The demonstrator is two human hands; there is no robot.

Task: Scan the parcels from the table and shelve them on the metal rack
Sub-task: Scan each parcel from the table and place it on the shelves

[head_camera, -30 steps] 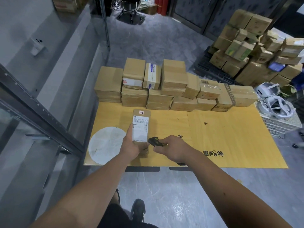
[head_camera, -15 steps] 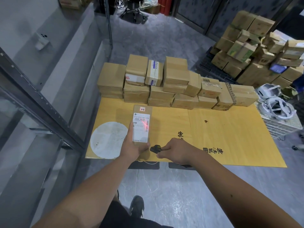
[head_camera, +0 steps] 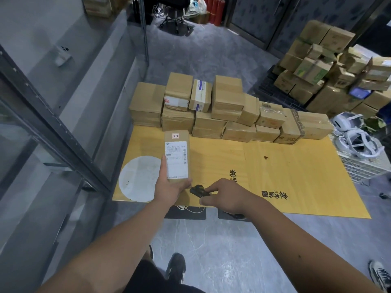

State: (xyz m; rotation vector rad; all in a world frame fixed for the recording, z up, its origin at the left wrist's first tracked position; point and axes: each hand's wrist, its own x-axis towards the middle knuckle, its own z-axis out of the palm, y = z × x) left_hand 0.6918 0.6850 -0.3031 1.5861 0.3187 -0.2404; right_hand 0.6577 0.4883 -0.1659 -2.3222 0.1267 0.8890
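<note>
Over the table's (head_camera: 296, 176) near edge, left hand (head_camera: 169, 187) grips a labelled parcel (head_camera: 176, 155) upright, fingers wrapped round its bottom; right hand (head_camera: 224, 197) pinches a small black scanner (head_camera: 198, 190) just beside it.

far edge: stacked parcels (head_camera: 228, 117) block | table (head_camera: 296, 176) middle, right: open

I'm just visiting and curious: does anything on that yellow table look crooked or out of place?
Mostly tidy, but one small box in the parcel stack leans tilted between its neighbours instead of lying flat. The yellow table also has a round pale patch near the left hand, as if worn.
</note>
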